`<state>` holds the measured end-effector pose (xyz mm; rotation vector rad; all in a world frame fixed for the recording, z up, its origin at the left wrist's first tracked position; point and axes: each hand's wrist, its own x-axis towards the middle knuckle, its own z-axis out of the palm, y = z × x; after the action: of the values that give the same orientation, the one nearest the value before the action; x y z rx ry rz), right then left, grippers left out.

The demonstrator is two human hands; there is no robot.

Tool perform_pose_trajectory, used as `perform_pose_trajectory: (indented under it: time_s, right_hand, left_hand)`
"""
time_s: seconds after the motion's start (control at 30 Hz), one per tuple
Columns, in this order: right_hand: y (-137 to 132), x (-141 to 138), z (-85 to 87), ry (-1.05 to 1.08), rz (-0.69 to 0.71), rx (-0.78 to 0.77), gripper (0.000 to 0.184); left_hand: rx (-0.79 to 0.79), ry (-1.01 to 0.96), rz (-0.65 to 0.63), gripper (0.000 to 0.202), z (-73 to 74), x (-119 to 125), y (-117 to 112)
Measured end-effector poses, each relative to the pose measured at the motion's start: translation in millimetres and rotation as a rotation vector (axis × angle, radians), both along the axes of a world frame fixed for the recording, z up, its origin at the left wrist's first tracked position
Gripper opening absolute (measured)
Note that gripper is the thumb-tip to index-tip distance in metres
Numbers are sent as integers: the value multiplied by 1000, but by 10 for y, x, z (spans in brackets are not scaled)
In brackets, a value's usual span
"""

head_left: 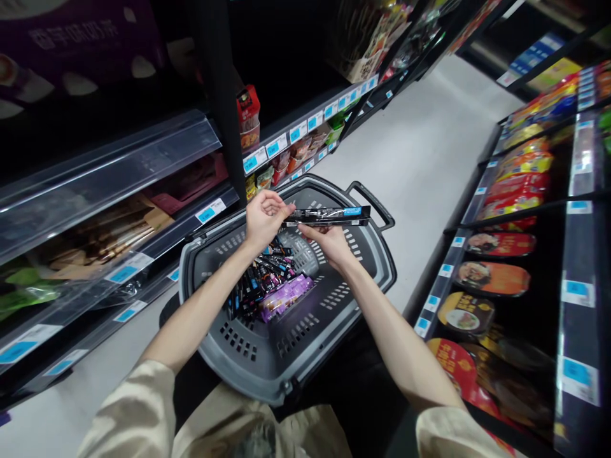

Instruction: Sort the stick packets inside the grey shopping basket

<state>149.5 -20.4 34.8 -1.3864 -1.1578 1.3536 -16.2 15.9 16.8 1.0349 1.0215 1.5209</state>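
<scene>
Over a grey plastic shopping basket (305, 356), a long black snack packet (329, 216) with a blue patch near its right end is held level. My left hand (265, 216) pinches the packet's left end between thumb and fingers. From below, my right hand (329, 242) grips it near the middle, with its fingers partly hidden by the packet. Inside the basket lie a heap of slim black packets (252, 277) and several purple packets (289, 296) on its left side.
Shelves with blue-and-white price tags (210, 210) run along the left. Red and yellow packs and sealed bowls (494, 278) fill the right-hand shelves. A pale aisle floor (420, 146) stretches away between them. The basket's handle (375, 203) sticks out to the right.
</scene>
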Motion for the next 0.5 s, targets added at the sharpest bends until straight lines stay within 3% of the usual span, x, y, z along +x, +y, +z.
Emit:
perform_pose_trajectory:
  time_s: [0.5]
  right_hand:
    - [68,-18,15,178,-32,10,49]
  left_hand:
    - [-14,58,50,65,31,-102,17]
